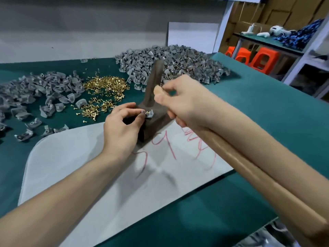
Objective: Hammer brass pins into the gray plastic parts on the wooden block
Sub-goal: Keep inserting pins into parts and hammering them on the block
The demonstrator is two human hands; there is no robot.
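A dark wooden block (154, 125) stands on a white sheet (80, 157). On its top lies a gray plastic part (150, 114) with a brass pin (147, 112) set in it. My left hand (121, 125) pinches this part with thumb and fingertips, holding it on the block. My right hand (183, 100) is shut on a hammer near its head, just right of and above the block. The wooden hammer handle (249, 166) runs back along my right forearm. The dark hammer head (154, 77) stands up, blurred, its lower end close to the block.
A loose heap of brass pins (106, 86) lies on the green mat (258, 104) behind my left hand. Piles of gray parts lie at the back (170, 63) and at the left (35, 91). Red writing marks the white sheet. Shelves and orange stools (263, 57) stand at the right.
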